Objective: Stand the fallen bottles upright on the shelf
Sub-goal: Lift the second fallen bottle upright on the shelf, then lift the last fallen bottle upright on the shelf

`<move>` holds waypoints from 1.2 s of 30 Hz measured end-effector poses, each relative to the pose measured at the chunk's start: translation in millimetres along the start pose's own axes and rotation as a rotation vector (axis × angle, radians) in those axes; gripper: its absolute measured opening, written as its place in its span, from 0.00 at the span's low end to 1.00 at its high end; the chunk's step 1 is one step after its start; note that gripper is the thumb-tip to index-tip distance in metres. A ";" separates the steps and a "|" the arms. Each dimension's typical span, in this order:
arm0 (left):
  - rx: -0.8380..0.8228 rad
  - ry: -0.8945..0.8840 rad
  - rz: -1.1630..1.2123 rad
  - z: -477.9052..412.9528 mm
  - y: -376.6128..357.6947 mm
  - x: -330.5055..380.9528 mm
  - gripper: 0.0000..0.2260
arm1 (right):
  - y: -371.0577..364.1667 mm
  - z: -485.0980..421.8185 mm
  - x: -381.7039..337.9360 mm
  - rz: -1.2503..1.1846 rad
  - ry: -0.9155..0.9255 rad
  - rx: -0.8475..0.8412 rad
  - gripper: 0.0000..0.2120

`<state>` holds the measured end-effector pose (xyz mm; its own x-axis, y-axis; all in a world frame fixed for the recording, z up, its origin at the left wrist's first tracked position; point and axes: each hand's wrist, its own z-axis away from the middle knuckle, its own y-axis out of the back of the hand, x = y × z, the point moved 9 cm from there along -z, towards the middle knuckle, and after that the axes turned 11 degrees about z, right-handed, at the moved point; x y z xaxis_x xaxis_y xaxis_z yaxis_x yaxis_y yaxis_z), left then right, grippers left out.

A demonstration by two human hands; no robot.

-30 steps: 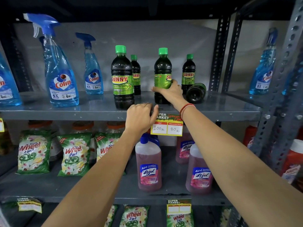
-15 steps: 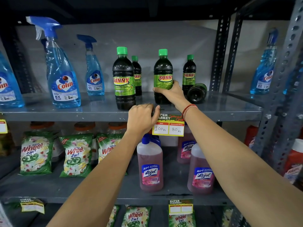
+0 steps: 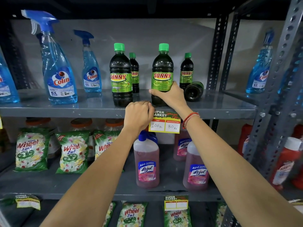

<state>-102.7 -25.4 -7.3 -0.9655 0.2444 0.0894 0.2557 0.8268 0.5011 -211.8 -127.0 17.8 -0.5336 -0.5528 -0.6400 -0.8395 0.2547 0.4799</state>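
From the head camera, the right hand [image 3: 170, 95] was wrapped round the lower body of an upright Sunny bottle [image 3: 162, 74] standing near the front edge of the shelf [image 3: 65, 110]; its fingers [image 3: 176, 86] were closed on the label and the thumb lay across the front, a grip that seemed meant to steady the bottle on its base; the arm reached up and forward, wrist slightly bent, a red thread round it. The left hand [image 3: 138, 117] was curled into a loose fist against the shelf's front edge, just left of the price tag [image 3: 164, 124], holding nothing that I could see, probably bracing. Just right of the held bottle, toward the shelf's right corner, a fallen bottle [image 3: 193, 90] lay on its side, base toward us; it looked the next to right. Three more Sunny bottles stood upright.
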 end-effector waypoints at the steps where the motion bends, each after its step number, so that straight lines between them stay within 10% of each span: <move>1: 0.006 -0.003 0.003 0.1 0.4 0.5 0.16 | 2.9 3.6 -0.8 -0.001 0.012 0.017 0.30; 11: -0.019 -0.045 0.017 -0.4 -0.3 2.1 0.17 | 15.7 17.9 -5.8 -0.022 0.017 0.024 0.34; 18: 0.286 0.082 0.271 8.5 31.3 5.4 0.17 | 118.1 -9.8 25.2 0.227 -0.055 0.465 0.27; 21: 0.302 -0.145 0.262 -0.6 31.7 57.3 0.15 | 115.4 -43.8 77.2 0.406 -0.348 0.161 0.41; 24: 0.115 -0.282 0.229 -17.5 4.7 108.3 0.15 | 87.1 -48.3 115.6 0.090 -0.557 -0.144 0.44; 36: -0.142 -0.048 -0.078 -21.9 -71.0 112.2 0.24 | 63.8 -60.1 132.8 -0.125 -0.602 -0.195 0.22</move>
<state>-230.3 -67.7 -14.0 -0.9779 0.2090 0.0061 0.1674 0.7651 0.6217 -330.1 -231.8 -0.5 -0.4447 -0.0130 -0.8956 -0.8953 0.0365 0.4440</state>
